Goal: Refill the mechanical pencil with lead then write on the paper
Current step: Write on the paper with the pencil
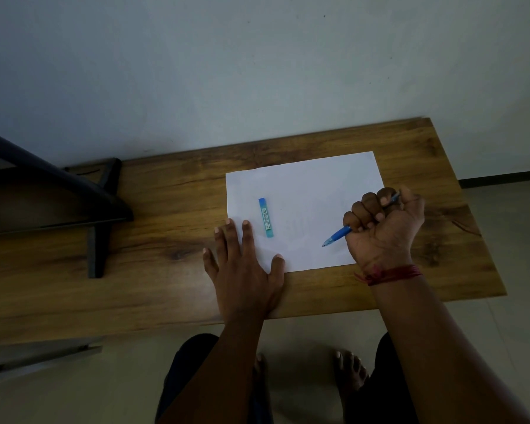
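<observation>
Bare feet [348,370]: on the floor below the table edge.
Left hand [242,267]: lay flat, fingers spread, pinning the paper's [306,191] near-left corner.
Right hand [383,223]: fist wrapped round the blue mechanical pencil [337,235], tip at the sheet.
Lead case [266,217]: rested on the paper, between both hands.
Table [172,209]: wooden, carrying it all.

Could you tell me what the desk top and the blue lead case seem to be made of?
Desk top: wood or wood-look laminate, matt, with visible grain and knots; which one is unclear. Lead case: apparently plastic, smooth, slightly translucent blue-green with a printed label.
</observation>
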